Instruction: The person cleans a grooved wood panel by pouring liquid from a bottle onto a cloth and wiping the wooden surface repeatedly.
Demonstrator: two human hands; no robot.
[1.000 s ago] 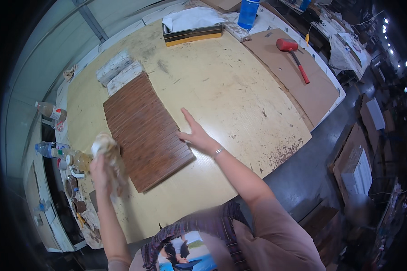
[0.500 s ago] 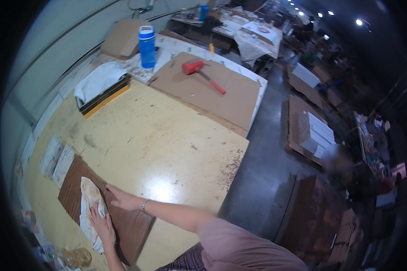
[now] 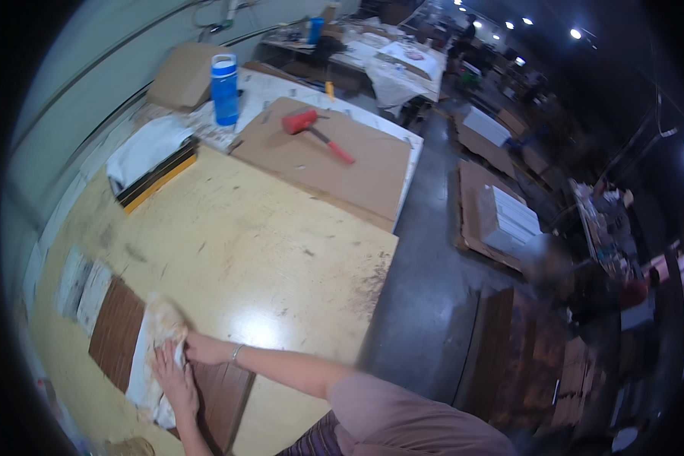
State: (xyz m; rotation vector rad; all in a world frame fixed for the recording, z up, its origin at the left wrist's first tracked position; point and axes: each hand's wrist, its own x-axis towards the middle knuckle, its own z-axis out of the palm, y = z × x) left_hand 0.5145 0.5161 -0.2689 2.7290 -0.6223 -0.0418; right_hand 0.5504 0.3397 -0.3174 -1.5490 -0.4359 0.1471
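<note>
A brown wooden board (image 3: 115, 334) with a grooved surface lies on the table at the lower left. Across its middle is a white cloth (image 3: 153, 323), crumpled and stained yellowish brown, its upper end blurred. My left hand (image 3: 176, 381) presses on the cloth with fingers stretched out. My right hand (image 3: 205, 349), with a bracelet at the wrist, reaches in from the right. Its fingers close on the cloth's right edge, and their tips are partly hidden.
The pale yellow table (image 3: 228, 228) bears a black and yellow box with white cloth (image 3: 148, 152) at its far left. Beyond stand a blue bottle (image 3: 224, 91) and a red mallet (image 3: 318, 135) on cardboard (image 3: 365, 163). Stained white pieces (image 3: 91, 292) lie beyond the board.
My right hand has moved left from the board's surface to the cloth's edge. The cloth is more bunched and its upper end has shifted right. The whole view has swung slightly.
</note>
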